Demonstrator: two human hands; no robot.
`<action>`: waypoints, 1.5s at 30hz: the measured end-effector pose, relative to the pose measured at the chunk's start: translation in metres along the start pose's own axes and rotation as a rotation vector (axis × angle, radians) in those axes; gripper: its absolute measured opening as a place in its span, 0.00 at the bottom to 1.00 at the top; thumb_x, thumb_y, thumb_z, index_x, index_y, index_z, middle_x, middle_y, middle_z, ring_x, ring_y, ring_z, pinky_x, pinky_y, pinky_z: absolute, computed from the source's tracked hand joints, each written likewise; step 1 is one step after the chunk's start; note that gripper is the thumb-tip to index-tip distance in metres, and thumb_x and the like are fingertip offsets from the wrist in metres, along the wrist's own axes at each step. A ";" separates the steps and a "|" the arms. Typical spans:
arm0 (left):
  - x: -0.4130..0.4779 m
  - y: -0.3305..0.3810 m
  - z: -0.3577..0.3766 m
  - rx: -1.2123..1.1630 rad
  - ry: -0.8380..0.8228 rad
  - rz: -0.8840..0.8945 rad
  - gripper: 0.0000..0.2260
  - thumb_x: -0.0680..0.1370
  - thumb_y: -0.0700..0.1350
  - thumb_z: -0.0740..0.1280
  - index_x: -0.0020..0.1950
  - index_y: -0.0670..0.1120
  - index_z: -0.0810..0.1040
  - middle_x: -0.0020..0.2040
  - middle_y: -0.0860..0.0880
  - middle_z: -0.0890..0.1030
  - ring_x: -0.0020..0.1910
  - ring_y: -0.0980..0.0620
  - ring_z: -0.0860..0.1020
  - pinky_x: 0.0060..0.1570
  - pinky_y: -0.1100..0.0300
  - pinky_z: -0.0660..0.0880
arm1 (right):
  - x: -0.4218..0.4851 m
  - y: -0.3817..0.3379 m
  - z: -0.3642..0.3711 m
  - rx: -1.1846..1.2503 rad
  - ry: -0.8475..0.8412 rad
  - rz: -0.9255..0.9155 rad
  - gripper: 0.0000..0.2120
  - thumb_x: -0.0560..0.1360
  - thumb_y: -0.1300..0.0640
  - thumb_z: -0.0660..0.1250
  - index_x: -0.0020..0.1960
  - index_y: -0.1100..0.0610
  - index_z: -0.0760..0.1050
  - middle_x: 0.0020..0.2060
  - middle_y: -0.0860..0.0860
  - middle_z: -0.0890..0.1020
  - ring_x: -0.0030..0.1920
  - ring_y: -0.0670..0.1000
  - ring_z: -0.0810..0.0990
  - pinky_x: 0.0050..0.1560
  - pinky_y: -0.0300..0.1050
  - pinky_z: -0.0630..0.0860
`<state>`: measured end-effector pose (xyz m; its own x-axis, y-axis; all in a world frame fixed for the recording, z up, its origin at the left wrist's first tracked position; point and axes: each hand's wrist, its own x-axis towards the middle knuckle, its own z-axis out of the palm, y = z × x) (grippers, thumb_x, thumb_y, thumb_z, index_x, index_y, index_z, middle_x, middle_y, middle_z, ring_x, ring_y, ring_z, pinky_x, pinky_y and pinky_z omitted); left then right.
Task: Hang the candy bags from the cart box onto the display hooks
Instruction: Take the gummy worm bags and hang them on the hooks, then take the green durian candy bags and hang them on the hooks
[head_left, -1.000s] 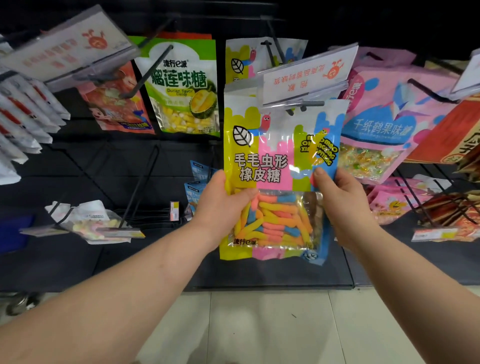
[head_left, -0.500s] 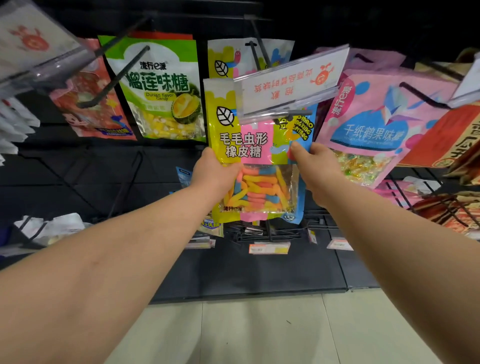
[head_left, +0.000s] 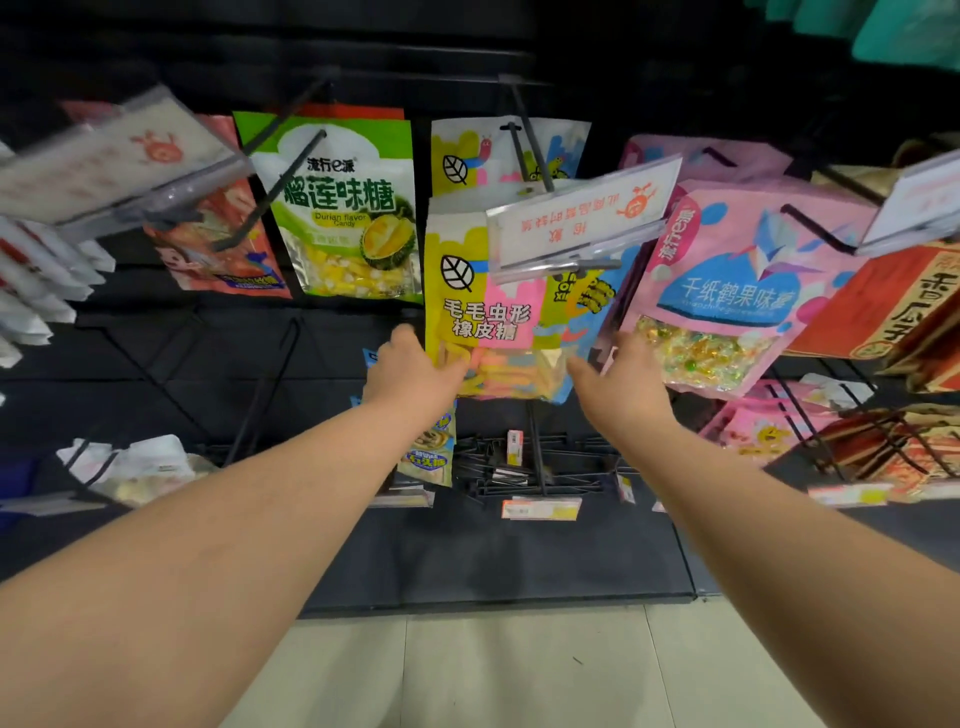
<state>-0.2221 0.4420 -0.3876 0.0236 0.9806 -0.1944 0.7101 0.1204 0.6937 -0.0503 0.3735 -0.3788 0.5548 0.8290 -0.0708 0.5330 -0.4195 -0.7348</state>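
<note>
The candy bag (head_left: 485, 306) is yellow, pink and blue, with gummy worms showing through its clear window. It is raised against the black display hook (head_left: 530, 140), and its top is tucked behind the hook's white label holder (head_left: 582, 218). My left hand (head_left: 415, 371) grips the bag's lower left edge, thumb on the front. At the lower right edge my right hand (head_left: 618, 387) holds it, though blur hides the fingers. A second bag of the same kind (head_left: 467, 156) hangs further back on that hook. The cart box is out of view.
A green durian candy bag (head_left: 343, 208) hangs to the left and a pink candy bag (head_left: 727, 291) close to the right. Red packs (head_left: 893, 306) fill the far right. Bare lower hooks (head_left: 519, 467) with price tags jut out under my hands. Tiled floor (head_left: 467, 670) lies below.
Both hands have carried the bag up and away from me, from below the label holder to behind it. My hands now sit lower on the bag, and the view has tilted upward.
</note>
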 end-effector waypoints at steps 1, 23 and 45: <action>-0.005 -0.004 -0.004 0.070 0.001 0.020 0.32 0.74 0.59 0.68 0.71 0.43 0.64 0.67 0.42 0.71 0.65 0.39 0.72 0.60 0.46 0.72 | -0.009 0.001 0.000 -0.112 -0.008 -0.028 0.24 0.77 0.50 0.65 0.69 0.58 0.64 0.64 0.58 0.70 0.61 0.60 0.72 0.58 0.54 0.72; -0.168 -0.165 -0.208 0.762 0.052 -0.027 0.33 0.77 0.63 0.59 0.77 0.48 0.56 0.77 0.46 0.59 0.76 0.42 0.55 0.71 0.44 0.57 | -0.186 -0.138 0.083 -0.836 -0.485 -0.776 0.29 0.78 0.40 0.58 0.75 0.48 0.56 0.75 0.51 0.60 0.76 0.58 0.53 0.71 0.60 0.55; -0.452 -0.503 -0.480 0.666 0.274 -0.566 0.36 0.76 0.65 0.58 0.78 0.50 0.53 0.78 0.46 0.57 0.77 0.42 0.53 0.72 0.45 0.57 | -0.576 -0.329 0.323 -0.757 -0.828 -1.220 0.29 0.78 0.43 0.58 0.76 0.49 0.56 0.75 0.51 0.60 0.76 0.58 0.52 0.73 0.62 0.52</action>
<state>-0.9277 0.0125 -0.3158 -0.5589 0.8150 -0.1529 0.8259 0.5636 -0.0146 -0.7518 0.1537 -0.3147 -0.7320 0.6392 -0.2359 0.6785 0.7152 -0.1676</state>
